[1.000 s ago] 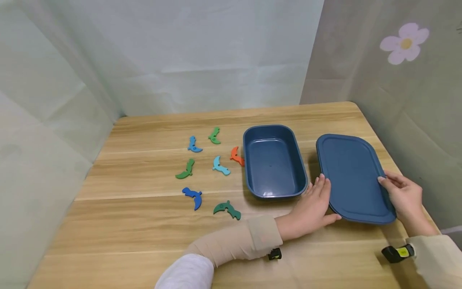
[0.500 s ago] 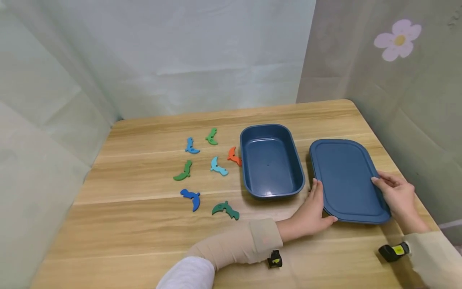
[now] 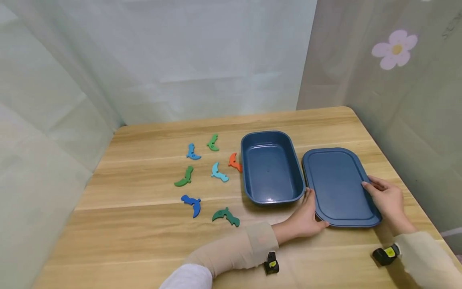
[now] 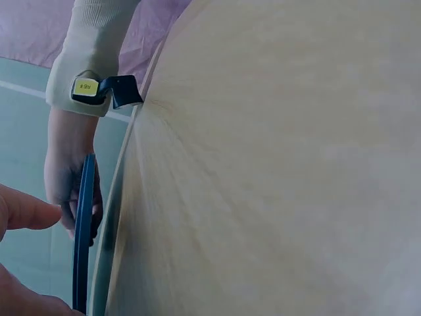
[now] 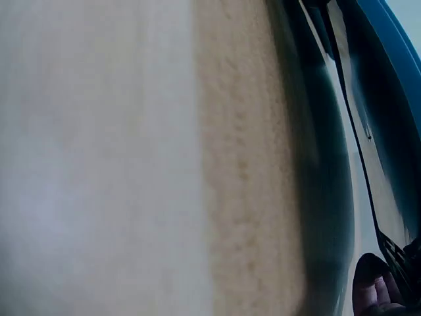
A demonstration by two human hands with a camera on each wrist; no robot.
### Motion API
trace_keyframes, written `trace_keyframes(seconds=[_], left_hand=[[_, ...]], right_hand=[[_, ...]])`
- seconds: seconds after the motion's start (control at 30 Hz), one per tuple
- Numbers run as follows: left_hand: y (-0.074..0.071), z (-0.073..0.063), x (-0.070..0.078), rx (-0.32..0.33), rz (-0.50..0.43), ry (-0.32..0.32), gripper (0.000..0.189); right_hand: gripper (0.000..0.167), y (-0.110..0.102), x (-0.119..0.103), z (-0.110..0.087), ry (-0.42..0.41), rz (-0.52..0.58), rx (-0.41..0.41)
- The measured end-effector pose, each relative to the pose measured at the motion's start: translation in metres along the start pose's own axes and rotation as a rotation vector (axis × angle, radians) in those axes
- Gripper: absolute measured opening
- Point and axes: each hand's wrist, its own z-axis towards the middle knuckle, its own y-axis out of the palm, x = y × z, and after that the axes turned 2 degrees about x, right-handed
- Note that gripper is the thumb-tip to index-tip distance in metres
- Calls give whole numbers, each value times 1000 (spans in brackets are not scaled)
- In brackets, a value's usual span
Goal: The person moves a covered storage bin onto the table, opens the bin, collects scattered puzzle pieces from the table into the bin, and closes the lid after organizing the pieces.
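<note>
A flat dark blue lid [image 3: 339,186] with rounded corners lies at the right of the table in the head view. My right hand [image 3: 388,200] pinches its right edge, thumb on top and fingers under the rim. At the lid's near left corner is my left hand [image 3: 304,216], its fingers straight along the left side and its thumb at the near edge. Just left of the lid stands a deep dark blue plastic box [image 3: 272,172], open at the top with nothing inside. In the left wrist view the lid [image 4: 82,237] appears edge-on beside the left fingers.
Left of the box lie several flat bird-shaped pieces, among them an orange one [image 3: 234,162] against its side, a light blue one [image 3: 219,172], a dark blue one [image 3: 192,204] and a dark green one [image 3: 226,216]. Pale cloth walls [image 3: 216,60] surround the wooden table [image 3: 126,241].
Both hands have shifted the lid leftward and slightly nearer, so its left edge now sits close against the box. The box and the bird-shaped pieces stay in place.
</note>
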Motion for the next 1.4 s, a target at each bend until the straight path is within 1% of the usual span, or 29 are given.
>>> trace_keyframes(seconds=[0.13, 0.33, 0.4, 0.57, 0.67, 0.8, 0.9, 1.03, 1.13, 1.3, 1.4], left_hand=[[1, -1, -3, 1, -49, -23, 90], [-3, 1, -3, 15, -23, -25, 90], [-3, 1, -3, 22, -13, -26, 90], [-3, 1, -2, 13, -7, -68, 92], [-2, 2, -2, 3, -19, -95, 94], [0, 5, -2, -5, -36, -105, 95], [1, 8, -2, -11, -55, -93, 96], [1, 10, -4, -18, -76, -73, 96], [-1, 10, -5, -24, -78, -61, 96], [-3, 9, -6, -39, -88, -58, 97], [-6, 9, -7, -48, -102, -31, 98]], right_hand=[[52, 3, -3, 0, -9, -6, 1], [53, 6, -6, 0, 30, 5, 4], [53, 7, -5, 0, 33, 28, 4], [54, 9, -2, 0, 33, 94, 0], [55, 12, -1, 0, 54, 97, 2], [54, 13, -2, 2, 63, 43, 11], [53, 13, -3, 4, 56, -4, 20], [52, 14, -5, 5, 46, -30, 22], [50, 14, -7, 5, 26, -52, 27], [45, 16, -10, 4, 1, -111, 42], [44, 16, -10, 5, -22, -131, 48]])
